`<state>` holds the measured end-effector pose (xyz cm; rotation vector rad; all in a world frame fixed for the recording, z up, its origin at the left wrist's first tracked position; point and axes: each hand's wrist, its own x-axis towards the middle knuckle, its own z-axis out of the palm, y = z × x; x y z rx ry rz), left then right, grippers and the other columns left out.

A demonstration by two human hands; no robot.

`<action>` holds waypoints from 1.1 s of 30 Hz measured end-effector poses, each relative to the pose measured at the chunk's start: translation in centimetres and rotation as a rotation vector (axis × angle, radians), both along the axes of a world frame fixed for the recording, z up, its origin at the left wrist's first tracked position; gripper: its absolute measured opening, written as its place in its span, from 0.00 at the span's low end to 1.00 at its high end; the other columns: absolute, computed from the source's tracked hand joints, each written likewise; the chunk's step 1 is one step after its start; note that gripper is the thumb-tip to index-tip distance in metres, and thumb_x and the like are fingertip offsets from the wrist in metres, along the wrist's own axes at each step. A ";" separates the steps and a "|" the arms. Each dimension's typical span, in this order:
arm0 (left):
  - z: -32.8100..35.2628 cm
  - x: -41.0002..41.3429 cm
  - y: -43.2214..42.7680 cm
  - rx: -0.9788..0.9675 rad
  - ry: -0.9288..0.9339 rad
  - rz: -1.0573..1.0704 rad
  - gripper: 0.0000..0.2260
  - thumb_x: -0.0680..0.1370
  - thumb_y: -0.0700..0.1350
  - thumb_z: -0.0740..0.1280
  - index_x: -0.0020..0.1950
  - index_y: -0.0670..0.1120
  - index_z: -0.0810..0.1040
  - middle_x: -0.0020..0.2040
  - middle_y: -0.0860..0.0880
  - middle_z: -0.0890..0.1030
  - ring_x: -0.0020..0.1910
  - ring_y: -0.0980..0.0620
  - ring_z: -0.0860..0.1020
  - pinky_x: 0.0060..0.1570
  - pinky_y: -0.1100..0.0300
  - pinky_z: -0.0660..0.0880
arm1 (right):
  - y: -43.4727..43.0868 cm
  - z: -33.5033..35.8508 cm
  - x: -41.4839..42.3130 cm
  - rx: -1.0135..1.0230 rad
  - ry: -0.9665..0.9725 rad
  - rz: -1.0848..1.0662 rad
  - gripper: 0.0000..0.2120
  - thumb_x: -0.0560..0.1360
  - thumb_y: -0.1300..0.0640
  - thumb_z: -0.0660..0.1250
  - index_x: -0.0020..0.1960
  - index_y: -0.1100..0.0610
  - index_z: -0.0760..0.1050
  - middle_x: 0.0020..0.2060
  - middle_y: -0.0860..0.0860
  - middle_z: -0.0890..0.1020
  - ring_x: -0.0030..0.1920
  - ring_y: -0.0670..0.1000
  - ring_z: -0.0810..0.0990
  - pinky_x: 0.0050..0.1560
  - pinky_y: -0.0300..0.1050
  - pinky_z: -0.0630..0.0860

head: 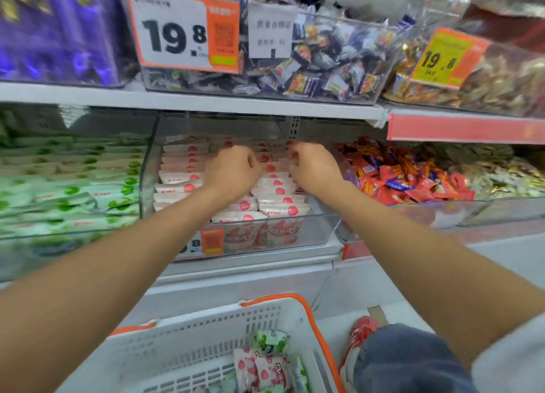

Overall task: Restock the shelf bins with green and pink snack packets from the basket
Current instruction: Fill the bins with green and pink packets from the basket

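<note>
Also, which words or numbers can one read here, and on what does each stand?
"19.8": big price tag on the top bin.
"19.8": yellow tag on the right.
"8": low tag, half hidden.
Too blurred to read: white label, packets.

We see the pink packets (277, 190) as white, each with a round pink-red spot at one end, and the green packets (88, 192) as pale with green spots. The basket (188, 333) is white, its walls a grid of slots, and its rim is orange. The large price tag (177, 30) is white with black numerals and an orange border; the smaller price tag (445, 58) is yellow edged in orange. We also note red wrappers (413, 177) marked blue and yellow, purple packs (59, 30), a red shelf strip (466, 128), a red shoe (361, 333) and blue jeans (407, 360).
</note>
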<state>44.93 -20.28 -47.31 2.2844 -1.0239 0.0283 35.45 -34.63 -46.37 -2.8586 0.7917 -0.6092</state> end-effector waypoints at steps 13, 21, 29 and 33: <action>-13.9 -10.2 18.2 0.563 0.482 0.052 0.14 0.77 0.44 0.66 0.34 0.38 0.77 0.40 0.35 0.79 0.51 0.37 0.79 0.48 0.53 0.76 | 15.8 -19.8 -12.7 0.465 0.490 0.204 0.05 0.75 0.63 0.62 0.46 0.57 0.76 0.44 0.54 0.81 0.49 0.56 0.80 0.43 0.45 0.74; -23.6 -8.7 20.6 0.729 0.574 0.030 0.11 0.74 0.42 0.65 0.32 0.42 0.77 0.36 0.44 0.82 0.38 0.46 0.82 0.45 0.54 0.80 | 17.7 -31.0 -14.2 0.282 1.017 0.266 0.23 0.78 0.65 0.58 0.72 0.56 0.65 0.62 0.57 0.75 0.62 0.58 0.74 0.59 0.52 0.72; -24.1 -10.2 19.5 0.680 0.741 -0.049 0.30 0.78 0.62 0.63 0.71 0.42 0.70 0.66 0.47 0.72 0.66 0.46 0.72 0.62 0.55 0.68 | 15.8 -28.3 -11.1 0.653 0.773 0.233 0.13 0.75 0.66 0.66 0.59 0.57 0.79 0.50 0.50 0.80 0.48 0.51 0.80 0.51 0.46 0.76; -20.0 -10.6 18.4 0.270 0.748 -0.052 0.25 0.82 0.61 0.52 0.61 0.43 0.75 0.54 0.46 0.78 0.55 0.47 0.76 0.54 0.58 0.68 | 16.2 -19.8 -8.7 1.036 0.366 0.274 0.04 0.73 0.62 0.73 0.43 0.57 0.79 0.35 0.48 0.74 0.35 0.46 0.73 0.40 0.44 0.71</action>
